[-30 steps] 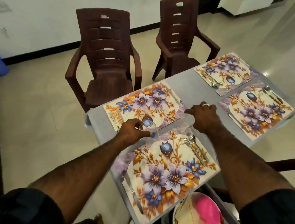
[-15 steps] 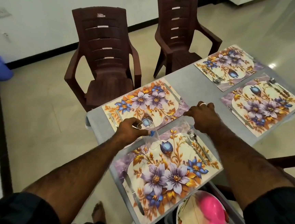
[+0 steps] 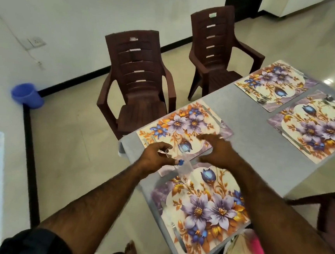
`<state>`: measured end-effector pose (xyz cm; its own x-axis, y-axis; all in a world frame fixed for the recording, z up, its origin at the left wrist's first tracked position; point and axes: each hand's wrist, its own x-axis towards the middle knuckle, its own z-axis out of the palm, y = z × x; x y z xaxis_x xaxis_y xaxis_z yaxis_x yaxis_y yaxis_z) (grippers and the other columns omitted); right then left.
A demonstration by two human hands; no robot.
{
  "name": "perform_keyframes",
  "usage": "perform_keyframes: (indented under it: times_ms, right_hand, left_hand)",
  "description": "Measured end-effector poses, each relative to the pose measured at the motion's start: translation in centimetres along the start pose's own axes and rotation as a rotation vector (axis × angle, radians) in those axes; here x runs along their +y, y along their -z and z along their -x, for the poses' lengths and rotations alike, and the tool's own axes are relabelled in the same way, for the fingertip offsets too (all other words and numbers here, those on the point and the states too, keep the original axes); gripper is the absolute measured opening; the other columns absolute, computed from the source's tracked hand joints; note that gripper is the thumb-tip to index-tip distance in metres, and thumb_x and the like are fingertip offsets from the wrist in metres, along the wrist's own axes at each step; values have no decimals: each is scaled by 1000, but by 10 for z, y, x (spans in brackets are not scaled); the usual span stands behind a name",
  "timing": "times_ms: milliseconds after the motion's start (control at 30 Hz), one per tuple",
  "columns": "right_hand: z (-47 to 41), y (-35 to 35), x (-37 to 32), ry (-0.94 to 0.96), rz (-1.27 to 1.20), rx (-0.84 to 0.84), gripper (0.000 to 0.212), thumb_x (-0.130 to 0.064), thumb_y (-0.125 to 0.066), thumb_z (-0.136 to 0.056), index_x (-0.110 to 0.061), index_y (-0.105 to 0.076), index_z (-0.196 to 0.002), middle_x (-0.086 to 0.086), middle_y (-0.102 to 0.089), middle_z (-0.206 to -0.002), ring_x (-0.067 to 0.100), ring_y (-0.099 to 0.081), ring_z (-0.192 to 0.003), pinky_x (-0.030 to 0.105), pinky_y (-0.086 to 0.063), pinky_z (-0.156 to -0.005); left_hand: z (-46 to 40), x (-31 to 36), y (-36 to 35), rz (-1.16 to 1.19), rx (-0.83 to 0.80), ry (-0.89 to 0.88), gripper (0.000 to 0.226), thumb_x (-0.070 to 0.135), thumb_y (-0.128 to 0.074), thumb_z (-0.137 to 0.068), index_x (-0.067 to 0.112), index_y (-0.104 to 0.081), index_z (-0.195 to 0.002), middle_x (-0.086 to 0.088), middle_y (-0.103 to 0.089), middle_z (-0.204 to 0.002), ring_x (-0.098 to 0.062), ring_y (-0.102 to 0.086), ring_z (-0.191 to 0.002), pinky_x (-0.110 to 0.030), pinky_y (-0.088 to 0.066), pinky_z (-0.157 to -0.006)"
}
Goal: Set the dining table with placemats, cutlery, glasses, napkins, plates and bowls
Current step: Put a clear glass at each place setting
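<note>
Mid-frame, a person's left hand (image 3: 156, 156) curls its fingers round a clear glass (image 3: 183, 164), which is tilted and hard to make out against the pattern beneath; a small blue spot shows at its side. It sits over the gap between the two nearer placemats, probably on its way to a setting. The right hand (image 3: 219, 151) hovers beside it with fingers spread and relaxed, grasping nothing.

A grey bench (image 3: 247, 152) runs from lower centre to the right edge. Four flat, glossy rectangular placemats lie on it in two pairs, printed with purple and blue flowers and orange leaves: near mat (image 3: 202, 209), middle mat (image 3: 183, 126), and two far mats (image 3: 275, 83) (image 3: 314, 127) at upper right. Thin metal cutlery (image 3: 179, 239) lies along the mat edges.

Two brown moulded plastic chairs (image 3: 138, 79) stand behind the bench.
</note>
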<state>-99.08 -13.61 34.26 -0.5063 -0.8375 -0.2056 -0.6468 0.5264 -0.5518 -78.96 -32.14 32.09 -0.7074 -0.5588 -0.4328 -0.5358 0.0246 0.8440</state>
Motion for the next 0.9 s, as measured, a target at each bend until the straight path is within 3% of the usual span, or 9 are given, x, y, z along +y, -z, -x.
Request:
perform_keyframes:
  times_ms: [67,167,300,433,600,667,800,900]
  right_hand:
    - [-2,-17,-30,36,-156,-76,87,-45,-94,-69,-37,-54,-146,-12,-55,-150,13,-50,-135,36,-40,-114]
    - [-11,-35,-65,70,-219,-118,76,-38,-94,-72,-29,-62,-140,-12,-66,-133,3,-59,-113,21,-49,-99]
    - [-36,-52,-108,61,-244,-97,75,-34,-96,-71,-25,-62,-137,-11,-69,-118,3,-63,-102,25,-56,-91]
    - [-71,-72,-157,84,-172,-92,68,-39,-95,-71,-29,-63,-129,-15,-66,-108,3,-62,-95,14,-50,-77]
    - [-122,-106,-224,70,-138,-65,58,-51,-95,-63,-28,-69,-110,-12,-69,-99,8,-65,-91,34,-58,-80]
    - [-137,-115,-240,38,-142,-32,58,-52,-94,-59,-32,-66,-107,-12,-69,-97,9,-66,-89,38,-59,-80]
    - [-150,-104,-250,-79,-178,65,72,-40,-93,-65,-41,-52,-124,-10,-66,-103,9,-65,-88,25,-56,-73]
    - [-154,-88,-226,-177,-235,194,77,-51,-88,-62,-47,-52,-130,-7,-66,-113,14,-66,-95,29,-55,-84]
  left_hand:
    - [6,1,19,30,-55,-3,61,15,-99,-68,21,-73,-123,-3,-70,-121,-26,-71,-109,-45,-63,-94]
    - [14,3,51,33,-122,-27,62,5,-94,-73,15,-72,-130,-3,-71,-124,-21,-72,-108,-41,-62,-95]
    - [6,-6,102,16,-151,-75,63,11,-95,-73,25,-73,-131,3,-69,-129,-20,-67,-117,-44,-61,-98]
    - [-9,-18,164,-50,-190,-147,62,15,-97,-72,30,-75,-128,6,-70,-125,-18,-67,-113,-45,-63,-94]
    - [-34,-35,254,-52,-206,-219,66,11,-99,-66,19,-74,-127,-1,-76,-117,-26,-72,-109,-40,-63,-93]
    - [-42,-38,281,-31,-181,-213,67,10,-98,-68,15,-72,-129,-5,-76,-115,-24,-72,-108,-31,-63,-91]
    - [-77,-33,312,-107,-146,-250,51,23,-94,-78,14,-72,-123,3,-74,-107,-7,-68,-94,-13,-56,-76]
    - [-118,-26,311,-142,-110,-252,39,27,-93,-79,15,-75,-111,-2,-76,-99,-12,-68,-89,-25,-61,-83]
